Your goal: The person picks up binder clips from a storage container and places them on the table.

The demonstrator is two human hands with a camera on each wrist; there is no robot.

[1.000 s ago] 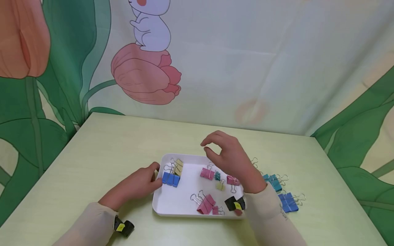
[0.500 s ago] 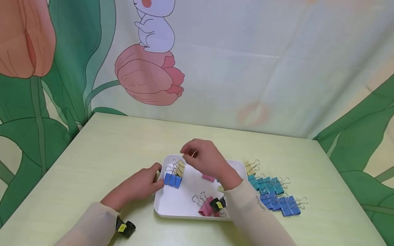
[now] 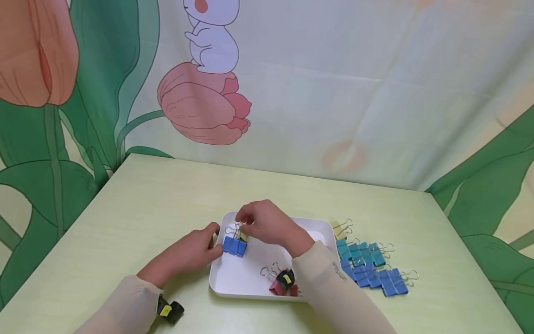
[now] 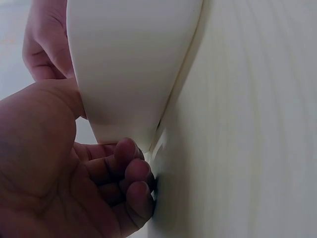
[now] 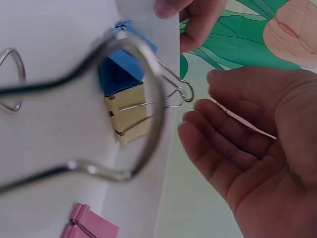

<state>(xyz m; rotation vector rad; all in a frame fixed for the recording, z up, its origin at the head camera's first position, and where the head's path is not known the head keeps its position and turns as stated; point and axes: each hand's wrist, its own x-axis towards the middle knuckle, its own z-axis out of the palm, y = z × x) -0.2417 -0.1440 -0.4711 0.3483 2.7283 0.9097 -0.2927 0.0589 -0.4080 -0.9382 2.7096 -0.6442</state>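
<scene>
My left hand (image 3: 193, 250) grips the left side of a white tray (image 3: 244, 280), thumb at the rim and fingers outside the wall. Inside, near that side, a blue binder clip (image 3: 234, 246) lies against a yellow binder clip (image 5: 131, 111). Over the tray's back left corner is my right hand (image 3: 267, 222). The right wrist view has its thumb and fingers apart, fingertips (image 5: 185, 119) right by the yellow clip's wire handles, nothing held. A pink binder clip (image 3: 276, 287) lies at the tray's front, partly behind the right wrist camera.
On the table right of the tray, teal binder clips (image 3: 362, 253) and blue binder clips (image 3: 375, 276) lie in overlapping rows. A yellow binder clip (image 3: 337, 228) is behind them. A patterned curtain (image 3: 292, 93) hangs along the table's back edge.
My right hand has moved left and down, from above the tray's right part to the yellow clip at the left. My left hand keeps its place on the tray.
</scene>
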